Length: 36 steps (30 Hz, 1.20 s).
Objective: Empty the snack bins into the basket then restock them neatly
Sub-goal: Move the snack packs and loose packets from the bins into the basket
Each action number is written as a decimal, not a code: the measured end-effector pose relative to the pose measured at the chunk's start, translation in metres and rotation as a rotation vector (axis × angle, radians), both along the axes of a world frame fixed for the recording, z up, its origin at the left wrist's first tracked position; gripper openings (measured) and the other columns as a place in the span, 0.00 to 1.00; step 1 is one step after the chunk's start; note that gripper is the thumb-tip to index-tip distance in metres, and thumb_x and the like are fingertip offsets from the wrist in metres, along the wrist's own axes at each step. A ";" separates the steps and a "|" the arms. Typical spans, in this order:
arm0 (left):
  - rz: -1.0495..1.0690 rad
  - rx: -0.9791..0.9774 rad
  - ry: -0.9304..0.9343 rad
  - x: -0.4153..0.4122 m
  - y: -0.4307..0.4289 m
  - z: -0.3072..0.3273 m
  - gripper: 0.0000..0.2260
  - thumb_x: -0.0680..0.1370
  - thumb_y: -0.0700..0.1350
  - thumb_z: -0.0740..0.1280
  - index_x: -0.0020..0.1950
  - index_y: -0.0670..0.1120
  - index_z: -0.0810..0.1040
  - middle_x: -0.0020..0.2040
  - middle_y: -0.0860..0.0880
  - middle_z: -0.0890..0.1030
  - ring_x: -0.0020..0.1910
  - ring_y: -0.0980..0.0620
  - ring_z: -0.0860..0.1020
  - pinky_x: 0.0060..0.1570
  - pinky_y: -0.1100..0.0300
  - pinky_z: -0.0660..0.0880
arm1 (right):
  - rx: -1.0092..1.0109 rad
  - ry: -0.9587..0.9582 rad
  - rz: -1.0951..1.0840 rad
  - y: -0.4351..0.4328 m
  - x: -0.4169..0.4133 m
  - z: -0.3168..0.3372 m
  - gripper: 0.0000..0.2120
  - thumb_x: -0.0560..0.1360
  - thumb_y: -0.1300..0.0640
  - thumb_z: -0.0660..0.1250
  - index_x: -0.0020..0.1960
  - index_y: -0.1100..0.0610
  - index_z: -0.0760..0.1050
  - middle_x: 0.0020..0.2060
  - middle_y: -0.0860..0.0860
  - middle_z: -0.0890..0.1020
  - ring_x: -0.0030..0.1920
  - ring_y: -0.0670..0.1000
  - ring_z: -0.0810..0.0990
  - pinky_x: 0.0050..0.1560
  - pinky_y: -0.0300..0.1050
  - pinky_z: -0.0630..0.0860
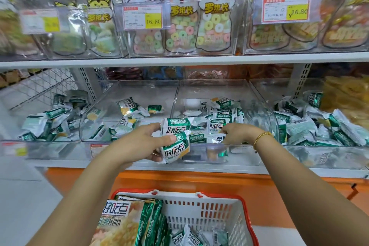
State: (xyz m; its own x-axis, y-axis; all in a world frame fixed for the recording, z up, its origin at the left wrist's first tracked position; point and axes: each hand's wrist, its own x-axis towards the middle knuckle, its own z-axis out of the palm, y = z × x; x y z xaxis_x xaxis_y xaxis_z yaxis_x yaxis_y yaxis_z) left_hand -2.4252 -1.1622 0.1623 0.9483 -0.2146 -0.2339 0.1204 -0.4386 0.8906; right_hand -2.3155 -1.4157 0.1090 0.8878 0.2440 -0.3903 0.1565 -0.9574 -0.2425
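A lower shelf [179,165] runs from 9 to 3 o'clock, with a white front edge above an orange base [199,181]. Four clear bins stand on it side by side, open on top, with low front walls. An open gap separates the shelf edge from the basket [246,205] at 6 o'clock, and both forearms cross it.

The first bin [50,151], at 9 o'clock, holds a heap of green-and-white packs. The second bin [139,89] is sparse, with bare floor showing. The third bin [219,88], at centre, has a pile toward its front. The fourth bin [319,157], at 3 o'clock, is heaped.

The left hand [139,142] grips two packs [175,142], stacked, at the front wall of the third bin. The right hand [237,134], with a gold bracelet [261,137] on its wrist, reaches into the third bin, fingers curled down round one pack [216,139].

The basket is white with a red rim. It holds a few large bags [123,223] at its left and several small packs [187,237] at the bottom.

At 12 o'clock, an upper shelf [179,60] carries three candy bins [179,50], each with one price tag [142,17].
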 end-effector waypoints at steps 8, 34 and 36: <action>0.105 -0.199 0.008 -0.047 -0.009 -0.015 0.11 0.78 0.46 0.66 0.60 0.50 0.76 0.48 0.47 0.85 0.44 0.50 0.82 0.38 0.62 0.78 | 0.248 -0.088 -0.177 -0.008 -0.028 0.018 0.34 0.68 0.52 0.76 0.68 0.58 0.64 0.54 0.52 0.76 0.52 0.53 0.74 0.47 0.43 0.69; 0.316 0.355 0.537 -0.115 -0.062 -0.328 0.15 0.78 0.45 0.66 0.63 0.41 0.72 0.60 0.44 0.78 0.55 0.46 0.78 0.51 0.59 0.74 | -0.128 0.331 0.013 0.039 -0.167 -0.269 0.36 0.68 0.55 0.77 0.69 0.62 0.64 0.65 0.58 0.73 0.65 0.57 0.72 0.64 0.49 0.72; 0.302 0.409 0.535 -0.114 -0.065 -0.326 0.16 0.78 0.43 0.66 0.65 0.42 0.70 0.61 0.44 0.78 0.56 0.46 0.78 0.52 0.59 0.75 | -0.180 0.390 0.105 0.040 -0.171 -0.277 0.33 0.69 0.60 0.75 0.69 0.64 0.65 0.65 0.59 0.73 0.65 0.58 0.73 0.63 0.47 0.72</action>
State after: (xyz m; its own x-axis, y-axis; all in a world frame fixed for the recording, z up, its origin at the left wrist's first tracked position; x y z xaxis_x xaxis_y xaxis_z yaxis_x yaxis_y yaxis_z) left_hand -2.5393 -1.2269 -0.1640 0.6859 0.2409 -0.6867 0.6606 -0.6020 0.4486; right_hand -2.4860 -1.3755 -0.1675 0.6396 0.2222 -0.7359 0.1849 -0.9737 -0.1334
